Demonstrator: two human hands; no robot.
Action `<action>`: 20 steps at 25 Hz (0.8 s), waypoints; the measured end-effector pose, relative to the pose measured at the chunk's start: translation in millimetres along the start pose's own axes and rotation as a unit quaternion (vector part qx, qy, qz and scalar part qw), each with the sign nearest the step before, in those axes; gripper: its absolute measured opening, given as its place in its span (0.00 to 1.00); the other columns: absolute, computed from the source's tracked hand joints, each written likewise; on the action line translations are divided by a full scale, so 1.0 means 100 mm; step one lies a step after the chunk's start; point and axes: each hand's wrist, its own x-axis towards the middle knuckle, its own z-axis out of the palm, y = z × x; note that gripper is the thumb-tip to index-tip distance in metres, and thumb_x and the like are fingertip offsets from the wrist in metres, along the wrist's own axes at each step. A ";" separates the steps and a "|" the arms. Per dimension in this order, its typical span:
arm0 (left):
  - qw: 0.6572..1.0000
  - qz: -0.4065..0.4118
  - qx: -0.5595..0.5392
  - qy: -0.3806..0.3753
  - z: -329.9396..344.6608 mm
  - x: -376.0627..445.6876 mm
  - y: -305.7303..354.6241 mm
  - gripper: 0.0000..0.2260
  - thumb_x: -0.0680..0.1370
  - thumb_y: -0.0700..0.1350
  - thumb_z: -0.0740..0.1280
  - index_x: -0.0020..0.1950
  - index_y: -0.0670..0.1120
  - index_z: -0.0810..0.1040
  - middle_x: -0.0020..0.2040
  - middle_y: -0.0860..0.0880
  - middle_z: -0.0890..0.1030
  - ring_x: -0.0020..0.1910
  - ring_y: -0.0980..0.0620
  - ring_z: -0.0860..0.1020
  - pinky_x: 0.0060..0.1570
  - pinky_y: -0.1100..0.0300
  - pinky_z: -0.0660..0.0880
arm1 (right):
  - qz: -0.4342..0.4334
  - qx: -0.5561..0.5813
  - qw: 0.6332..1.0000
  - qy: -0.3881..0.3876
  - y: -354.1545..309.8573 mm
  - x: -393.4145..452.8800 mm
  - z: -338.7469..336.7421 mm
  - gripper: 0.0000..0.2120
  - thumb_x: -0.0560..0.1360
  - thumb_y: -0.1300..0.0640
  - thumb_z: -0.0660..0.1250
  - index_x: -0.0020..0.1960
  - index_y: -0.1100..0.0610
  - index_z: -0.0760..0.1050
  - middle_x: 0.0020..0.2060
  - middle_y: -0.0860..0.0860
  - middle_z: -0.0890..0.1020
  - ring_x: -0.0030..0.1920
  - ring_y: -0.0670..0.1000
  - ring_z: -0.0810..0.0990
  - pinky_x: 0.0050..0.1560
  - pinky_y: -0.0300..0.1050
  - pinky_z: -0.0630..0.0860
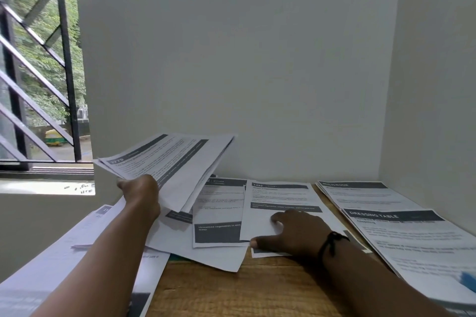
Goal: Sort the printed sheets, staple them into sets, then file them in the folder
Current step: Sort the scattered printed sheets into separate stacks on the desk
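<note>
My left hand grips a fanned bundle of printed sheets and holds it up above the table, tilted toward the wall. My right hand lies on the sheet headed 1492, fingers on the paper and thumb at its lower edge. Beside that sheet, to the left, lies a sheet with a dark "Unwashed vegetables" band, overlapping other loose pages. A "MULTI-ROOM" pile and a "DRESSING TABLE" pile lie on the right. No stapler is in view, and I cannot make out a folder.
The wooden table stands in a corner, with white walls behind and to the right. More sheets lie along the left edge. A barred window is at the left. Something blue shows at the right edge.
</note>
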 end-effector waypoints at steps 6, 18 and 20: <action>1.000 0.015 -0.001 -0.021 0.00 0.03 -0.04 0.25 0.76 0.34 0.55 0.72 0.50 0.60 0.68 0.45 0.72 0.62 0.43 0.74 0.64 0.48 0.72 | -0.016 -0.023 0.998 0.064 0.00 0.02 0.01 0.30 0.70 0.26 0.56 0.58 0.47 0.76 0.53 0.45 0.80 0.53 0.48 0.77 0.52 0.44 0.73; 0.929 0.065 0.282 -0.231 0.02 -0.23 -0.12 0.12 0.77 0.30 0.54 0.55 0.36 0.74 0.45 0.41 0.80 0.41 0.45 0.79 0.36 0.57 0.76 | 0.038 0.225 0.863 0.450 0.17 -0.13 -0.49 0.16 0.80 0.47 0.55 0.64 0.51 0.72 0.45 0.55 0.83 0.44 0.60 0.81 0.42 0.50 0.77; 0.908 0.049 0.329 -0.255 0.05 -0.20 -0.19 0.11 0.76 0.31 0.55 0.55 0.35 0.74 0.48 0.36 0.81 0.46 0.39 0.81 0.44 0.51 0.78 | -0.034 0.145 0.913 0.380 -0.06 -0.23 -0.45 0.18 0.81 0.43 0.52 0.67 0.47 0.68 0.45 0.51 0.83 0.43 0.54 0.82 0.41 0.49 0.78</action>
